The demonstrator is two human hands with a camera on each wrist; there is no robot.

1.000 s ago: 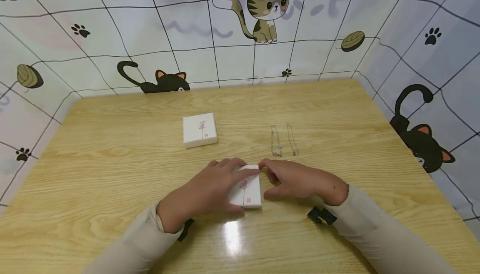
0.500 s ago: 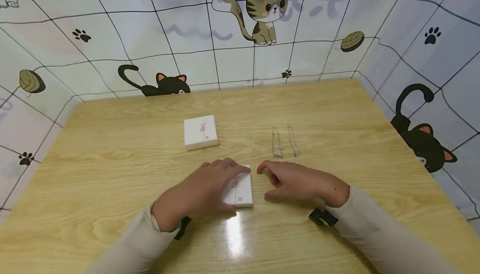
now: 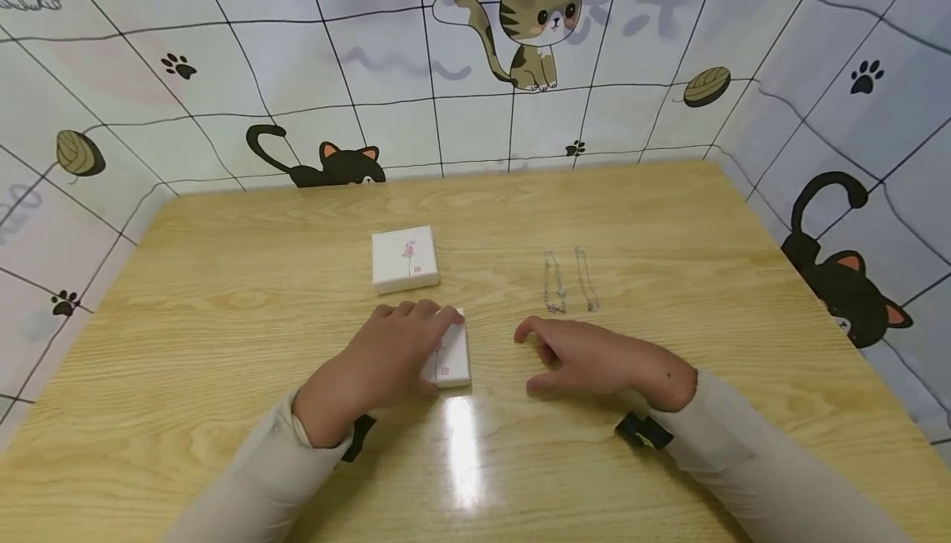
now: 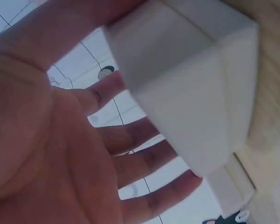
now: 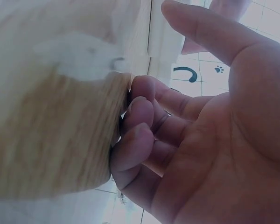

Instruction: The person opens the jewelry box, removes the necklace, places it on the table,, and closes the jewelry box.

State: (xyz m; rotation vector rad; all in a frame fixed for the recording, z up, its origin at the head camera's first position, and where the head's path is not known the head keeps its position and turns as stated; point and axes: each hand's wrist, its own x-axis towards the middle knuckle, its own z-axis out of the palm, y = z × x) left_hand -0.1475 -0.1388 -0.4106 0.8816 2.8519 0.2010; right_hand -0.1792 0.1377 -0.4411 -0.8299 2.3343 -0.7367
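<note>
My left hand (image 3: 386, 353) grips a small white gift box (image 3: 451, 360) with a pink flower printed on its lid, thumb on the near side and fingers at the far side. In the left wrist view, the seam between lid and base runs along this box (image 4: 182, 88). A second white box (image 3: 405, 259) with the same flower sits farther back on the table. My right hand (image 3: 594, 361) rests on the tabletop to the right, fingers loosely curled around nothing. Beyond it lie two thin silver chains, a left one (image 3: 546, 283) and a right one (image 3: 586, 280).
The wooden table (image 3: 260, 262) meets walls covered in cat-print sheeting (image 3: 468, 130) at the back and sides. A bright light reflection (image 3: 462, 444) shows on the near tabletop. Dark wrist devices sit under both cuffs.
My left hand has slid the gripped box to the left and slightly away from me, off from beside my right hand. My right hand, the other box and the chains stay in place.
</note>
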